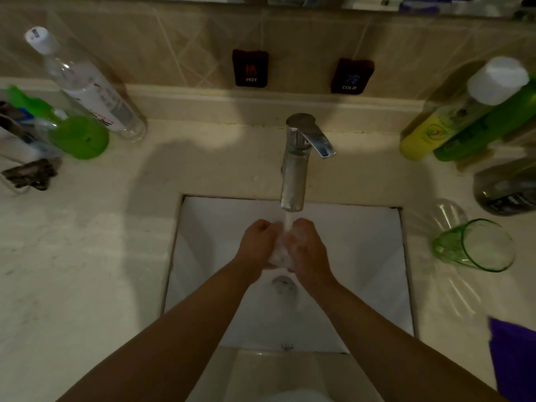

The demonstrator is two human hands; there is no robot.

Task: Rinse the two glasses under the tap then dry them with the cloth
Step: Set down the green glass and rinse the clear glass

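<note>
A clear glass (280, 250) sits under the tap (294, 169) stream, over the sink (377, 256), clasped by left hand (256, 242) and right hand (309, 250). Wet, it looks slippery and fragile; hold the walls. Its axis is too blurred to tell. A green glass (475, 245) lies tipped on the tabletop (87, 256), mouth toward the camera.

We note a single head-worn view, looking steeply down from close above the sink (377, 256), facing the tap (294, 169) and the tiled wall behind it.
</note>
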